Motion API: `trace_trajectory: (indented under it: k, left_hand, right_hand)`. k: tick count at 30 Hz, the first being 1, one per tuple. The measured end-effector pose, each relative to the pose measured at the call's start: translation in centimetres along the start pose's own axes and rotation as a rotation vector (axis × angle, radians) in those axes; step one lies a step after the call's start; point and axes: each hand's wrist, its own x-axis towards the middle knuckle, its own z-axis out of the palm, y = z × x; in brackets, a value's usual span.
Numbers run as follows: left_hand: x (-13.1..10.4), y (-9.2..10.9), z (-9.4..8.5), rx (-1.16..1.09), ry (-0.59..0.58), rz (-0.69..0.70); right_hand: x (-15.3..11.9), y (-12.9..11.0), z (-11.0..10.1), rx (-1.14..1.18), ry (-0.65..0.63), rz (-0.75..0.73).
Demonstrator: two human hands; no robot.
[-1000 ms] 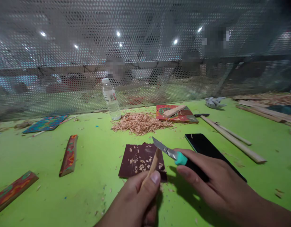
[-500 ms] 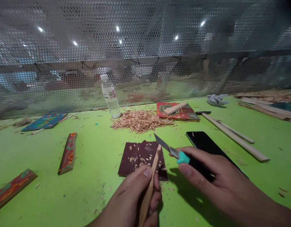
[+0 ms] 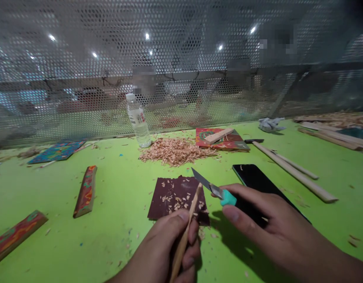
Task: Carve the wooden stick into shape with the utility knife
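My left hand (image 3: 172,239) is closed round a slim wooden stick (image 3: 194,202), whose narrow tip points up and away from me. In my right hand (image 3: 264,220) is a utility knife (image 3: 228,197) with a turquoise front end; its blade (image 3: 203,179) points up and left, close beside the stick's tip. Whether the blade touches the wood I cannot tell. Beneath the stick lies a dark brown sheet of sandpaper (image 3: 160,202) strewn with small wood chips. My right palm hides most of the knife's handle.
A phone (image 3: 252,177) lies beside my right hand. Beyond are a heap of shavings (image 3: 175,152), a water bottle (image 3: 138,124) and a painted board (image 3: 240,145). Wooden rods (image 3: 299,179) lie right, painted wood blocks (image 3: 85,192) left. A perforated metal screen (image 3: 175,59) stands behind.
The stick has turned slightly in my left hand, and its tip sits a little lower and further right. My right hand and the knife have hardly moved.
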Motion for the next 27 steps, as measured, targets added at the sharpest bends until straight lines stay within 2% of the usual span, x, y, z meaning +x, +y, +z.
trace_trajectory:
  k: [18,27]
  left_hand:
    - [0.2,0.0,-0.1,-0.024,-0.002,0.012]
    - [0.0,-0.6,-0.4,-0.031,-0.040,0.079]
  right_hand:
    - [0.1,0.6,-0.1,-0.047,0.028,-0.015]
    - [0.4,1.5,-0.3,-0.244,0.007,-0.204]
